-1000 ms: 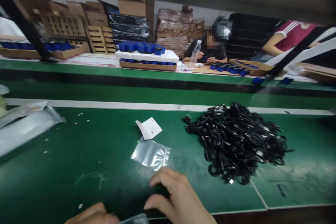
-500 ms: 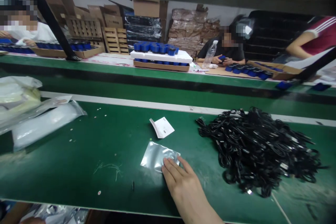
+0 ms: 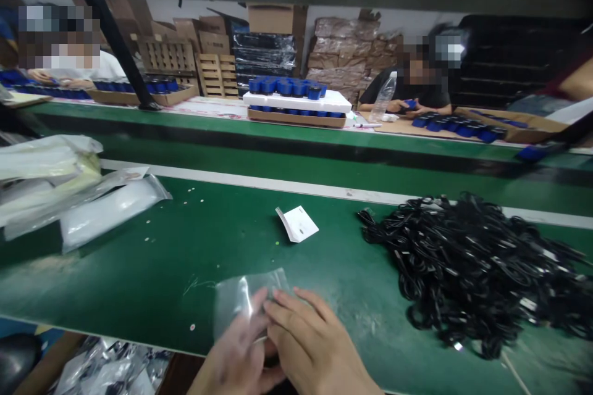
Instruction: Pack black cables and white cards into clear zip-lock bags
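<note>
A small clear plastic bag (image 3: pixel 228 296) is up between my two hands, close to the front edge of the green bench. My left hand (image 3: pixel 234 352) grips it, and part of the clear film seems to lie over those fingers. On the bag's right side, my right hand (image 3: pixel 317 342) has its fingers bent together at the bag's edge; their tips are partly hidden. Just beyond the hands lies a folded white leaflet (image 3: pixel 301 224), standing slightly open. To the right spreads a large heap of coiled black cables (image 3: pixel 472 265) with metal plugs.
Filled plastic packages (image 3: pixel 113 210) lie at the left. Below the bench edge is a pile of shiny bags (image 3: pixel 111 367). A white strip (image 3: pixel 259 184) crosses the bench. Beyond it, co-workers sit by trays of blue-and-black round parts (image 3: pixel 287 86) and a bottle (image 3: pixel 383 97).
My left hand has come into view and taken hold of the bag. The bag has moved from flat on the bench toward me with my right hand. The view has shifted slightly left.
</note>
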`<state>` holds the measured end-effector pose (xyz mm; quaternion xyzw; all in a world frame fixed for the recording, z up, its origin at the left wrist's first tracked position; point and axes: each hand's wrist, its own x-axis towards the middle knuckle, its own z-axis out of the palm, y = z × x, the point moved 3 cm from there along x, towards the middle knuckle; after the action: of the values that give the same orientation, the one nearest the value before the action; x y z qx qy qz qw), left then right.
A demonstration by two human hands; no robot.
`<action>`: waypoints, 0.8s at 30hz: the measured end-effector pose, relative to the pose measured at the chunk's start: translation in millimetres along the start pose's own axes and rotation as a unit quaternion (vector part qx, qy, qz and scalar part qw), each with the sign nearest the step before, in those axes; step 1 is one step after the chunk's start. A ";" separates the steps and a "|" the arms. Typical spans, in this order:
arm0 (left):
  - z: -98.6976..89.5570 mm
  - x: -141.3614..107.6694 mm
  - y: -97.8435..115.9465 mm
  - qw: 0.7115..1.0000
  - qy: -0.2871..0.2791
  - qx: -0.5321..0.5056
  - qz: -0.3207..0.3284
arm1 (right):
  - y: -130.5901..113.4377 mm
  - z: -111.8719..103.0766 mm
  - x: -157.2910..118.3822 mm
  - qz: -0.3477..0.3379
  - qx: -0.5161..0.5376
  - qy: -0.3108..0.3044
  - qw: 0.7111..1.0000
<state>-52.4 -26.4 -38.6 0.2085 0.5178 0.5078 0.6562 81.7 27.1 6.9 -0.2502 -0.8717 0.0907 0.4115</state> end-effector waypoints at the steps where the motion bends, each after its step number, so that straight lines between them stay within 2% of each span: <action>1: 9.8 6.3 4.2 1.000 0.009 -0.020 -0.003 | 0.3 -2.6 -3.1 0.030 0.010 0.019 0.999; 3: 19.9 14.9 10.5 0.998 0.046 -0.035 -0.012 | 8.6 -10.1 -9.9 0.151 0.045 0.038 0.987; 4: 21.2 17.2 12.6 0.997 0.067 -0.035 -0.014 | 14.6 -13.8 -13.2 0.223 0.080 0.038 0.971; 5: 21.0 18.3 14.2 0.996 0.086 -0.031 -0.015 | 20.7 -16.6 -16.2 0.292 0.133 0.035 0.946; 7: 19.2 18.4 15.8 0.994 0.112 -0.015 -0.006 | 29.8 -17.4 -20.2 0.399 0.280 0.034 0.873; 10: 18.2 18.0 13.2 0.992 0.124 0.028 0.002 | 34.9 -8.8 -21.3 0.464 0.445 0.034 0.765; 13: 15.9 20.2 7.7 0.990 0.122 0.076 0.014 | 37.2 1.8 -22.9 0.487 0.501 0.044 0.715; 14: 12.8 20.9 7.7 0.987 0.128 0.092 0.039 | 37.7 4.3 -23.8 0.488 0.509 0.048 0.708; 16: 1.7 20.1 14.1 0.966 0.167 0.140 0.142 | 38.9 6.8 -25.7 0.489 0.505 0.057 0.710; 17: -5.3 17.6 20.2 0.940 0.203 0.180 0.209 | 39.4 7.0 -26.4 0.491 0.491 0.060 0.717; 18: -11.5 13.9 27.2 0.902 0.238 0.235 0.273 | 39.6 7.0 -26.8 0.495 0.474 0.059 0.726; 19: -15.6 9.9 34.0 0.856 0.265 0.303 0.324 | 39.5 6.9 -26.7 0.499 0.457 0.057 0.734; 20: -16.7 7.3 39.4 0.818 0.266 0.372 0.348 | 39.0 6.9 -26.0 0.502 0.442 0.053 0.741; 21: -14.4 6.3 43.0 0.797 0.230 0.429 0.357 | 38.2 7.1 -24.8 0.502 0.430 0.047 0.749; 22: -9.5 6.5 44.4 0.793 0.174 0.468 0.351 | 37.1 7.6 -23.2 0.501 0.418 0.041 0.756; 24: 4.7 7.9 43.3 0.815 0.074 0.483 0.312 | 34.9 8.6 -20.0 0.495 0.395 0.033 0.773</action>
<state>-68.1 -1.0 -6.0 0.6108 0.6504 0.3842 0.2372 98.5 47.3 -24.7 -0.4655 -0.5009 0.6098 0.4005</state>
